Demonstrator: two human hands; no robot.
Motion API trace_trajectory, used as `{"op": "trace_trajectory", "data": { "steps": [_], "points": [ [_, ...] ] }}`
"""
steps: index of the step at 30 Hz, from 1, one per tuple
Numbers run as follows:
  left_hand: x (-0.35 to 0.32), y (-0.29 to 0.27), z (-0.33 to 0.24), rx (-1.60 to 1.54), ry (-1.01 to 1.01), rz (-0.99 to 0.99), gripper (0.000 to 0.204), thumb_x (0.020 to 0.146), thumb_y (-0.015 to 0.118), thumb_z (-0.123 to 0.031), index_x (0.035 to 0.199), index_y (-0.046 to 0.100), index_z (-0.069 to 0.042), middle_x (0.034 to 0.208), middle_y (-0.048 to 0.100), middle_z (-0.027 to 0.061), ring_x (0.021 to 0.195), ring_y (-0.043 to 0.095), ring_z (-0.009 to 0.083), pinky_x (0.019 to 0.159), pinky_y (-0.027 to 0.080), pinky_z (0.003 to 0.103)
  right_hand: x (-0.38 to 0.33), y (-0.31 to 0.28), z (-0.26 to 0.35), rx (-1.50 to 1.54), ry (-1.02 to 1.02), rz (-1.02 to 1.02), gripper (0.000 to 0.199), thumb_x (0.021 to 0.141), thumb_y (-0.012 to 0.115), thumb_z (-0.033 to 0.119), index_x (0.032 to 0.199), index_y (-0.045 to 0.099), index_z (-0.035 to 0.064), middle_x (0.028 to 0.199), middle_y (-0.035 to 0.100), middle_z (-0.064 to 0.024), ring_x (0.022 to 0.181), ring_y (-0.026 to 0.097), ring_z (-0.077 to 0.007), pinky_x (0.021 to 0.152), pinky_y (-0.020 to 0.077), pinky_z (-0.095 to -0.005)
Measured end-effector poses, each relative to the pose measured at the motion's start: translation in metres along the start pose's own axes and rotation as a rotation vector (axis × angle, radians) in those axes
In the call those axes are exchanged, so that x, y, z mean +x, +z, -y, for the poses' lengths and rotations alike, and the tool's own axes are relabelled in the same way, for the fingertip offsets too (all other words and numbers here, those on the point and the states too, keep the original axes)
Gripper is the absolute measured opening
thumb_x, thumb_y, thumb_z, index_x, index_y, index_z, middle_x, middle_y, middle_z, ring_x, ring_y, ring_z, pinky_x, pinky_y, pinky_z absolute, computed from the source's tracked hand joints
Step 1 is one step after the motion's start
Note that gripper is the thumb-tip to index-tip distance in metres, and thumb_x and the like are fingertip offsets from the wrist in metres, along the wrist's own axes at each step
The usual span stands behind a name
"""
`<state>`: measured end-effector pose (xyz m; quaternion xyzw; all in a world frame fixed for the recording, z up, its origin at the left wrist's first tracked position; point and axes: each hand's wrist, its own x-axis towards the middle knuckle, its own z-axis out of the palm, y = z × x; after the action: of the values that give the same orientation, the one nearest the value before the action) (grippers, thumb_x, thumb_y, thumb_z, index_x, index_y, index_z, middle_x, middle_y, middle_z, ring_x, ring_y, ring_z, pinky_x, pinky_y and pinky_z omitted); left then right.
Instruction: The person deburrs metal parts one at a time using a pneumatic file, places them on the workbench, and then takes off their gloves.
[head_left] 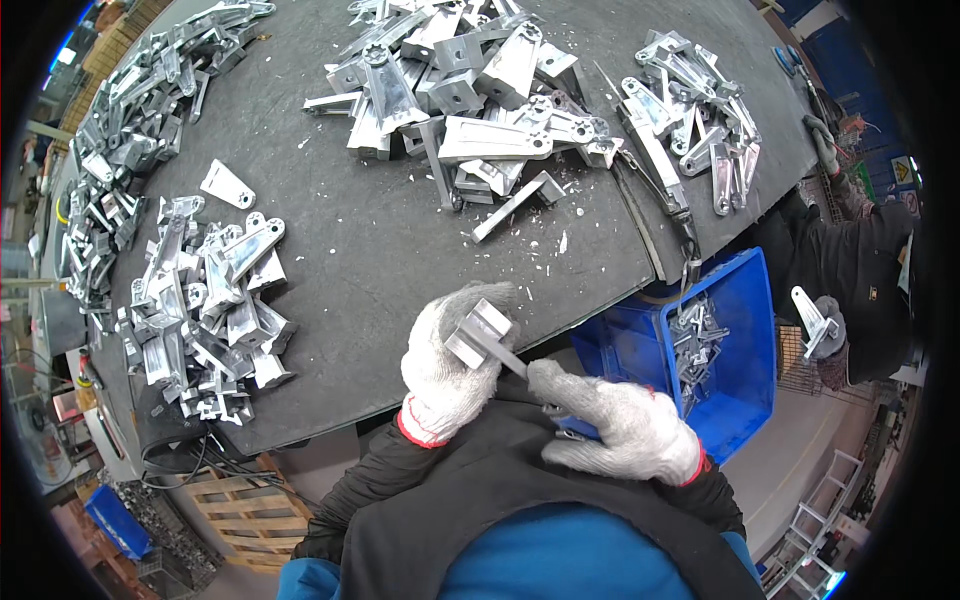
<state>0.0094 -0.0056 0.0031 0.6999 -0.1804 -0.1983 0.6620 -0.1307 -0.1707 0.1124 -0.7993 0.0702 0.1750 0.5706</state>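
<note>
Starting at the far left, there's a long pile of grey cast-metal brackets (120,130) running along the edge of the dark grey counter (380,230), and just inside it a second heap of silvery metal castings (205,310) near the front edge. Down below that sits a pale wooden pallet (245,510) on the floor.

Moving toward the middle, the left hand (445,365) in a white knit glove with a red cuff is closed around a small grey metal casting with a blocky head (480,335), held just over the counter's front edge. The right hand (625,430), same kind of glove, is clenched on something thin that pokes up against the casting; can't really tell what it is, it's mostly hidden by the fingers.

Up top in the centre is a big jumble of larger metal arm-shaped parts (470,90), with pale chips scattered around it. Further right, a smaller bunch of slim metal links (695,110). Below those, a blue plastic crate (740,350) with a few metal pieces inside. At the far right another person's gloved hand (825,335) holds a light-coloured bracket.
</note>
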Motion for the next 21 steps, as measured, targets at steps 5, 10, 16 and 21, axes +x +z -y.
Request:
{"op": "trace_trajectory", "data": {
  "steps": [5,10,16,21],
  "points": [
    [0.002,0.002,0.002,-0.054,0.001,0.009,0.044,0.082,0.088,-0.002,0.123,0.071,-0.002,0.120,0.077,0.0114,0.109,0.074,0.0254,0.096,0.058,0.038,-0.005,0.004,0.011,-0.280,0.138,-0.010,0.081,0.090,0.084,0.032,0.158,0.048,0.0058,0.120,0.072,-0.0201,0.104,0.074,-0.0377,0.088,0.0599,-0.0436],
    [0.003,0.003,-0.005,-0.086,-0.019,0.015,0.048,0.078,0.088,-0.002,0.123,0.072,-0.005,0.115,0.078,0.0090,0.105,0.073,0.0257,0.093,0.058,0.038,-0.004,0.013,0.004,-0.394,0.048,-0.166,0.075,0.092,0.080,0.033,0.158,0.049,0.0140,0.114,0.072,-0.0134,0.084,0.073,-0.0327,0.071,0.0578,-0.0415],
    [0.009,0.004,-0.014,0.174,0.029,0.029,0.047,0.078,0.087,-0.012,0.123,0.074,-0.013,0.110,0.077,0.0082,0.101,0.072,0.0293,0.092,0.057,0.039,-0.002,0.031,-0.008,-2.192,-0.016,-0.648,0.069,0.105,0.057,0.033,0.169,0.031,0.0305,0.071,0.047,0.0064,0.053,0.043,-0.0125,0.048,0.0350,-0.0301],
    [0.007,0.005,-0.010,0.236,-0.024,0.004,0.048,0.080,0.086,-0.012,0.126,0.073,-0.014,0.115,0.075,0.0083,0.102,0.073,0.0283,0.091,0.058,0.038,-0.006,0.026,-0.008,-2.099,0.021,-0.593,0.066,0.107,0.052,0.038,0.169,0.029,0.0370,0.068,0.045,0.0064,0.049,0.040,-0.0104,0.045,0.0338,-0.0293]
  ]
}}
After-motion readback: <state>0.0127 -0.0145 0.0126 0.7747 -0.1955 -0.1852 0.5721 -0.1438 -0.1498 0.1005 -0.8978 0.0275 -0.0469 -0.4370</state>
